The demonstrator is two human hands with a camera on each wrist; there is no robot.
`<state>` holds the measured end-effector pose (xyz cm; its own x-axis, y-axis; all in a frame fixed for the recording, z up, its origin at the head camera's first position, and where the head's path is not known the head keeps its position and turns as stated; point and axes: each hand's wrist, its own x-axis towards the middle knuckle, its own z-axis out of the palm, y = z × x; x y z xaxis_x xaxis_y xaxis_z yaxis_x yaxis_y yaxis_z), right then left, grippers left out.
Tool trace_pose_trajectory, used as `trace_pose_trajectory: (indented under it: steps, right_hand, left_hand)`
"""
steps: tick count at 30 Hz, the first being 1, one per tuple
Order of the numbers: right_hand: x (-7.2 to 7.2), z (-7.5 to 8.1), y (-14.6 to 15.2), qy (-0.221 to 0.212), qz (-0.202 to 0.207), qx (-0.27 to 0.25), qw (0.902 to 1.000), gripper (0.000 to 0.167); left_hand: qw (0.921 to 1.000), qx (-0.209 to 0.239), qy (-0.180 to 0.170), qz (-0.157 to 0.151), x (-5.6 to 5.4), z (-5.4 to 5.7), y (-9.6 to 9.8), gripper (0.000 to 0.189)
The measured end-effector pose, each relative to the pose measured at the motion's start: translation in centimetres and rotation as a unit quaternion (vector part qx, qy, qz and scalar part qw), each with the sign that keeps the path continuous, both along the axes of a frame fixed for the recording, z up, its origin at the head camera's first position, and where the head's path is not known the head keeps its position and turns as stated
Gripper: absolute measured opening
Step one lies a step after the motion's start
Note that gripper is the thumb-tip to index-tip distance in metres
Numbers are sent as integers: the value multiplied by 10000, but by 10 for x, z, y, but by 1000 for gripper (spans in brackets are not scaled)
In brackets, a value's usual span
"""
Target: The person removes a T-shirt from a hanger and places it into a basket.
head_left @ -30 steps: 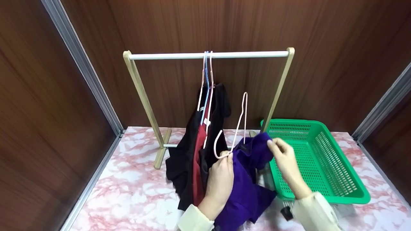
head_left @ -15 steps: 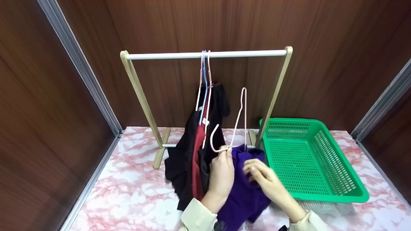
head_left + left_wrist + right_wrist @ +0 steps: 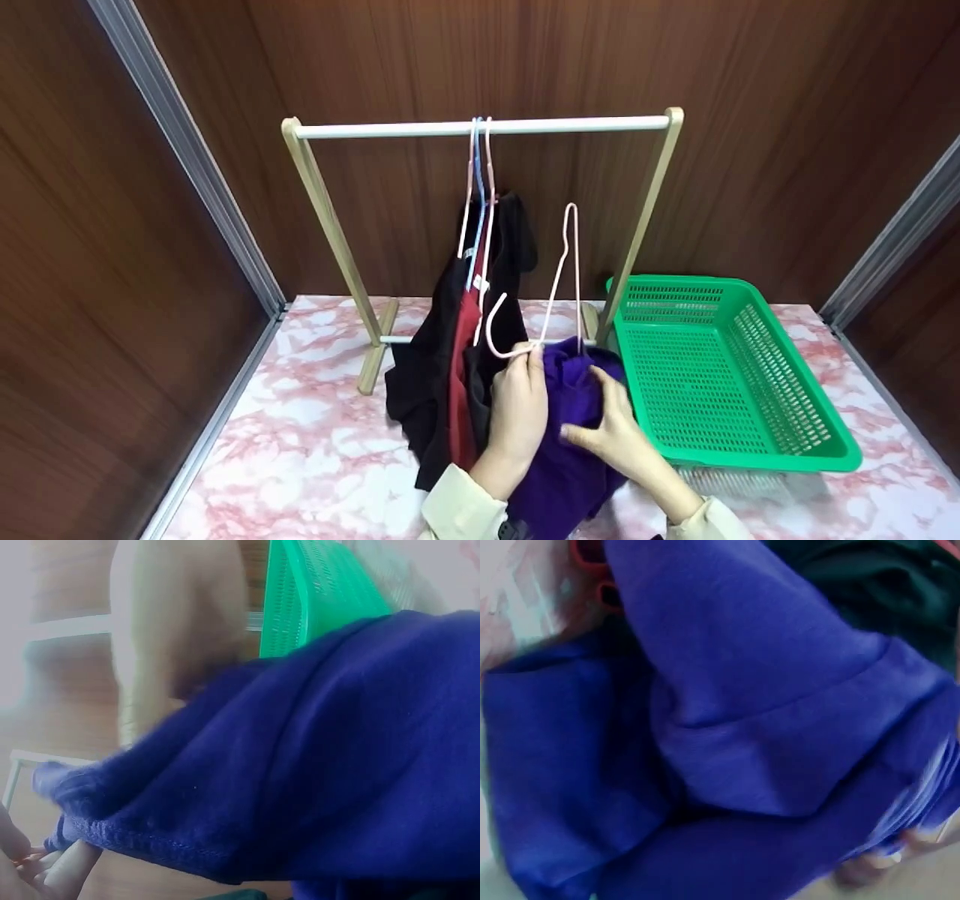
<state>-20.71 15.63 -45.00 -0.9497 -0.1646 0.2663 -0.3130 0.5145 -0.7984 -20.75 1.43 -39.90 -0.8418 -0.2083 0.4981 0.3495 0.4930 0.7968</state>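
One hanger [image 3: 556,289] is pinched at lower centre by the left hand [image 3: 519,409], but the purple cloth [image 3: 556,480] could be dragged off if tugged by the spread-fingered right hand [image 3: 619,436].

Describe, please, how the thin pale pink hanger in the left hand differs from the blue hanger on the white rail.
The pale pink hanger is tipped, one end upward; the blue hanger hangs upright. The pale pink hanger is in the left hand, off the white rail; the blue hanger hooks over it. Both are thin.
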Motion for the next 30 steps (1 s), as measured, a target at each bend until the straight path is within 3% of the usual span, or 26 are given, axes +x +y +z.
trace_pose_trajectory:
  steps: [3, 7, 13, 19, 22, 26, 30]
  right_hand:
    - [-2, -3, 5, -780, 230, 168, 9965, 114]
    - [-4, -7, 8, -1146, 455, 48, 9924, 116]
    - [-3, -10, 9, -1199, 414, 3, 9919, 103]
    - [-3, -11, 10, -1211, 243, -182, 9922, 99]
    - [-4, -13, 13, -1291, 265, -278, 9909, 100]
    - [-6, -17, 19, -1360, 634, -467, 9876, 108]
    - [-6, -21, 28, -1337, 1296, -459, 9814, 110]
  left_hand:
    - [9998, 164, -82, -74, 0, -1, 0, 22]
    - [9992, 314, -63, -253, 0, -2, 1, 23]
    - [9973, 474, -19, -558, -2, -4, 2, 21]
    - [9905, 684, -453, -1107, -5, -6, 0, 19]
    - [9877, 782, -632, -1201, -6, -5, 1, 17]
    - [9879, 929, -627, -1075, -5, -2, 3, 18]
    - [9909, 777, -618, -904, -4, 0, 5, 17]
